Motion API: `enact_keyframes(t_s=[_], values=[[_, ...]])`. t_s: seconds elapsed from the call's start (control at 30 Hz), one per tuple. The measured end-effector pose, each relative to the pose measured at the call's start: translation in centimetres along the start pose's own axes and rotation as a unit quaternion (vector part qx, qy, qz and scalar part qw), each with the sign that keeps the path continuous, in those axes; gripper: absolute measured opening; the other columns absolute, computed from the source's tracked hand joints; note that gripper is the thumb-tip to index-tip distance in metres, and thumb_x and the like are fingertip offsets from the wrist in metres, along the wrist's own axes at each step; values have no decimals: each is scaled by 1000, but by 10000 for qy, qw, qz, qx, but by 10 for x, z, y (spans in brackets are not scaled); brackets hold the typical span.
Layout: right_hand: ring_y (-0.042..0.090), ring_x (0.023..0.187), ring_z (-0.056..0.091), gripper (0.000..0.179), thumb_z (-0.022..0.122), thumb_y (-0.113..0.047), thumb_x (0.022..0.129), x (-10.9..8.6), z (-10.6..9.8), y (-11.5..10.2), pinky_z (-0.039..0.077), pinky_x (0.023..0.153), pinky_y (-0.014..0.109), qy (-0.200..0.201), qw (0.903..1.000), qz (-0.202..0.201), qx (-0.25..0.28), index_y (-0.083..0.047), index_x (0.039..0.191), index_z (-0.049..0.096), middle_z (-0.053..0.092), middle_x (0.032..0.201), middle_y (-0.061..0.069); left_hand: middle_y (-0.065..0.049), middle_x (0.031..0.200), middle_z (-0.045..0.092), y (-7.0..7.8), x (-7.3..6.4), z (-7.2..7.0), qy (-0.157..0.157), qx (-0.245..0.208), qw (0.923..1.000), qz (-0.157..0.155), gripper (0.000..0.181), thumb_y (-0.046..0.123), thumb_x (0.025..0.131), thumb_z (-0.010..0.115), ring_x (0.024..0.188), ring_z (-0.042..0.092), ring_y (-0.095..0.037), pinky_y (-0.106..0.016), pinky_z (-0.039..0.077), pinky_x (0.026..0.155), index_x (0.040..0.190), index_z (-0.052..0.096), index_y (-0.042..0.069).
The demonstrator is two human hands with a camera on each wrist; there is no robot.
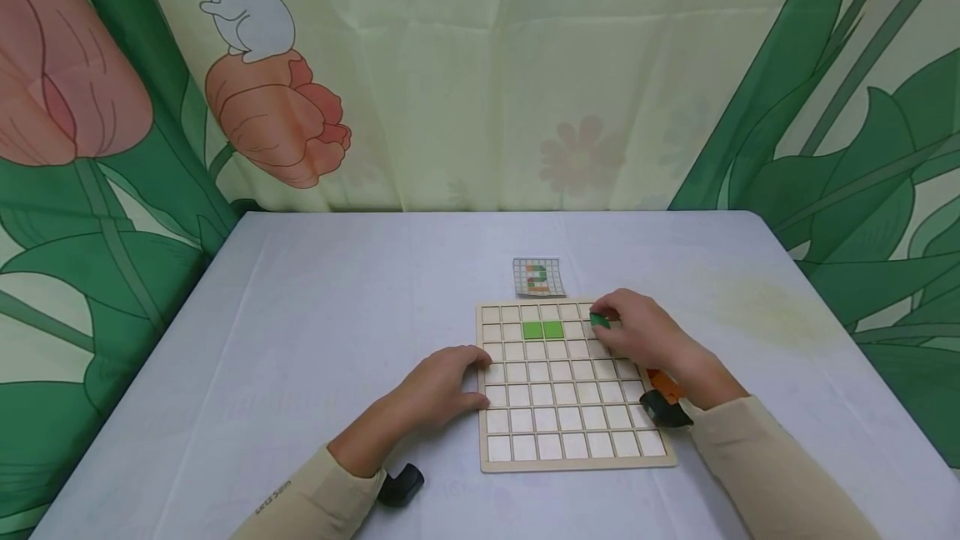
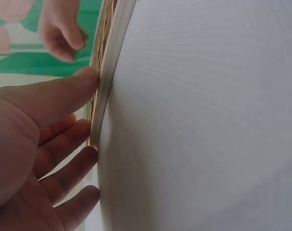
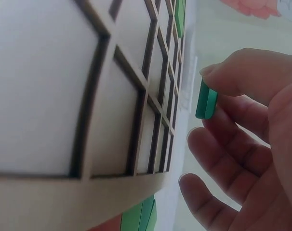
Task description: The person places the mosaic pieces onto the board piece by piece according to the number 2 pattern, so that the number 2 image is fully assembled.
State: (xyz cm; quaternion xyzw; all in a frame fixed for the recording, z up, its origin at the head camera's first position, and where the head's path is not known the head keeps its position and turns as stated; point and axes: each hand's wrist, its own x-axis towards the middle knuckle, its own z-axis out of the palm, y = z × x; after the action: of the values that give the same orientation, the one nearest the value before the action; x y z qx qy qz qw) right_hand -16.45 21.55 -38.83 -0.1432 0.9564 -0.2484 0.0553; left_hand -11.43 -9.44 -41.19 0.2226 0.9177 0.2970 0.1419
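A wooden grid board (image 1: 577,464) with white cells lies on the table, two light green square tiles (image 1: 543,330) side by side in an upper row. Between thumb and index finger, my right hand (image 1: 641,330) pinches a darker green tile (image 1: 599,320) over the board's top right part. The right wrist view shows this tile (image 3: 205,102) held apart from the board, the other fingers loosely bent. My left hand (image 1: 441,388) touches the board's left edge with its thumb and fingertips; in the left wrist view those fingers (image 2: 69,166) are spread and fairly straight.
Behind the board lies a small gridded card (image 1: 537,277) with a coloured pattern. Orange pieces (image 1: 666,385) sit by the board's right edge, partly hidden under my right wrist; green pieces (image 3: 136,214) also show there. A printed curtain (image 1: 450,107) hangs behind the white table (image 1: 322,290).
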Motion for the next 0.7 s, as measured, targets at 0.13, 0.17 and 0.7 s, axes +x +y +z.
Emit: enact_keyframes(t_s=[0.13,0.17,0.7], values=[[34,105,61,31,66,-14,93,3,2,-3,50,94,52,-73,10000,-3,-2,5,117,67,63,116,18,-2,121,65,-1,0,0,13,18,10000,33,47,17,84,82,121,57,-22,-40,46,103,125,63,7],[34,105,61,30,66,-14,93,3,2,-3,50,94,52,-93,10000,-15,-4,5,116,67,63,116,18,-2,121,65,-1,0,0,16,19,10000,38,47,18,84,82,121,57,-22,-40,46,103,125,63,6],[28,97,62,29,68,-16,94,12,11,-8,52,87,48,-333,9988,-272,-235,3,115,69,66,108,13,-3,122,65,0,-1,1,21,66,10000,34,47,18,85,82,121,57,-22,-40,46,103,126,62,6]])
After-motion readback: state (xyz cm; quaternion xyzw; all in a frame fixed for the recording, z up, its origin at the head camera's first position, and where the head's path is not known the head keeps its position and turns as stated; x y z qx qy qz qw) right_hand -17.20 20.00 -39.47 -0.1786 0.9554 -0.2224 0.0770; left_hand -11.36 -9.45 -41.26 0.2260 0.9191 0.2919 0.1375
